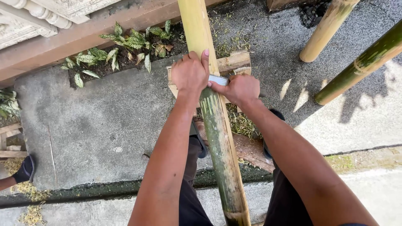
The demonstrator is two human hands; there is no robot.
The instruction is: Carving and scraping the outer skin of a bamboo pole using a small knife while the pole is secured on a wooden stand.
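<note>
Bamboo pole (217, 125) under both hands: left hand (190, 75) grips pole, right hand (240, 88) clasps blade (218, 79).

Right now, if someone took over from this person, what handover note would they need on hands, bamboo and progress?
Left hand grips the bamboo pole, thumb along it.
Right hand is closed on a metal blade laid across the pole.
The pole runs away between the legs over a wooden block.
Done: beyond the blade the pole is pale and scraped; shavings lie below.
Left: the near length is green.
</note>
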